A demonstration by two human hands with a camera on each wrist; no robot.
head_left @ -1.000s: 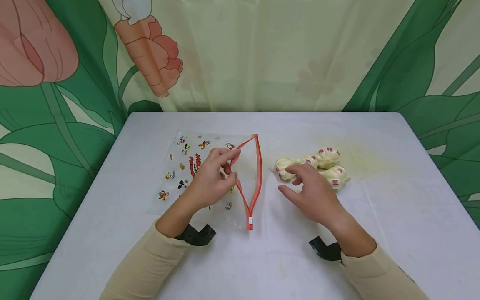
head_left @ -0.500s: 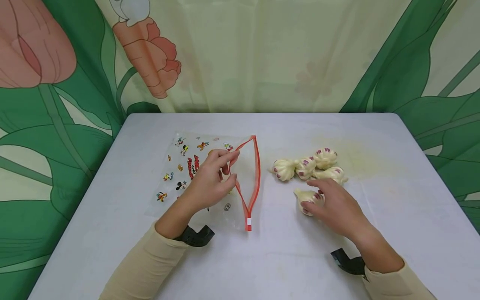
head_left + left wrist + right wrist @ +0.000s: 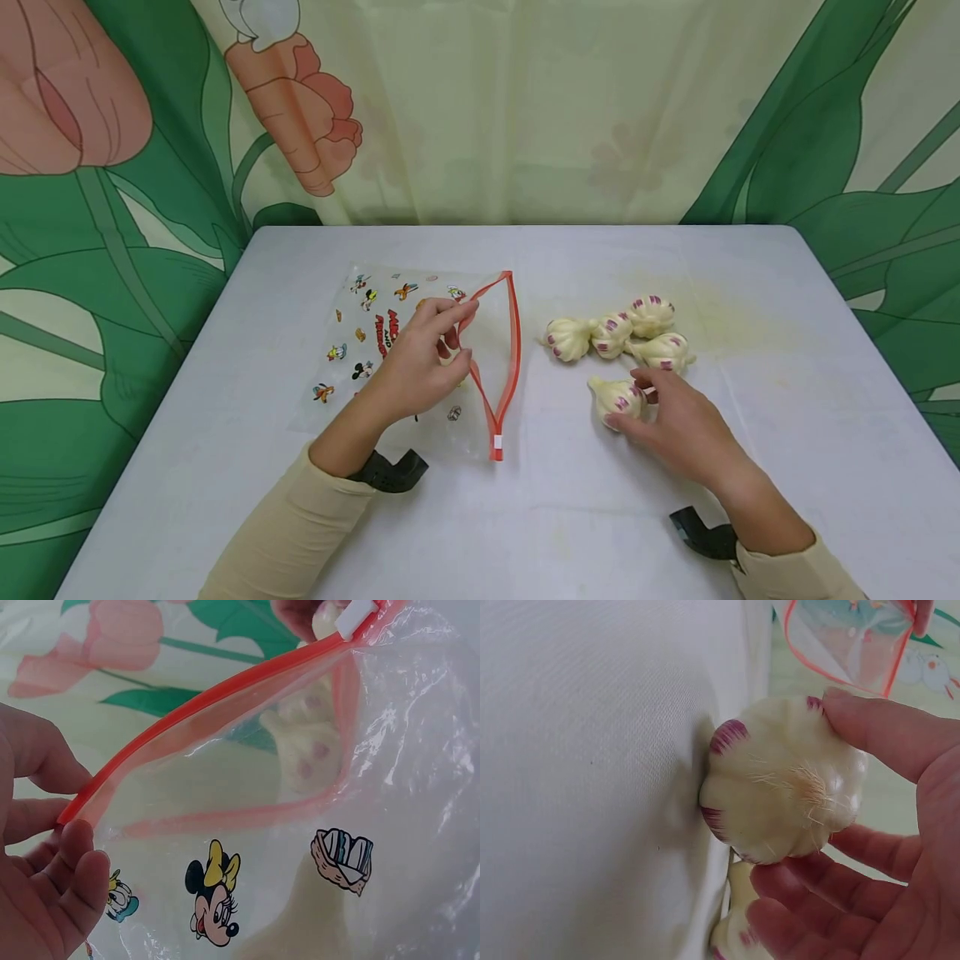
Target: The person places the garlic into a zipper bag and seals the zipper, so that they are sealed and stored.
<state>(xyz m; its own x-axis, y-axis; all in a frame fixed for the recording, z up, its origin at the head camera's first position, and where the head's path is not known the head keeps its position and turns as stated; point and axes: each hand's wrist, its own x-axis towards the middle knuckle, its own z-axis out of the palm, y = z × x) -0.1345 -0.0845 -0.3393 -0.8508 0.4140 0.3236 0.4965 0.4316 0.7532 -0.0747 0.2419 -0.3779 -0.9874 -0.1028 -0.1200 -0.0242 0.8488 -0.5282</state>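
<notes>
A clear zip bag (image 3: pixel 517 358) with a red zip edge and cartoon prints lies at the left, its mouth spread toward the right. My left hand (image 3: pixel 420 362) pinches the near layer of that red edge, as the left wrist view also shows. On the right, my right hand (image 3: pixel 690 425) holds a whitish garlic bulb (image 3: pixel 618 400) with purple streaks, thumb on one side and fingers on the other. In the right wrist view the rooty end of this garlic bulb (image 3: pixel 787 780) faces the palm, and the bulb seems to touch the tablecloth.
Several more garlic bulbs (image 3: pixel 567 340) lie in a cluster just beyond the right hand. A white zip slider (image 3: pixel 498 442) sits at the bag's near corner. The table (image 3: pixel 525 533) has a white cloth, and a printed curtain (image 3: pixel 562 108) hangs behind it.
My right hand has moved from the cluster toward me and to the right, and one garlic bulb now stands apart in its fingers. The left hand stays on the bag's edge.
</notes>
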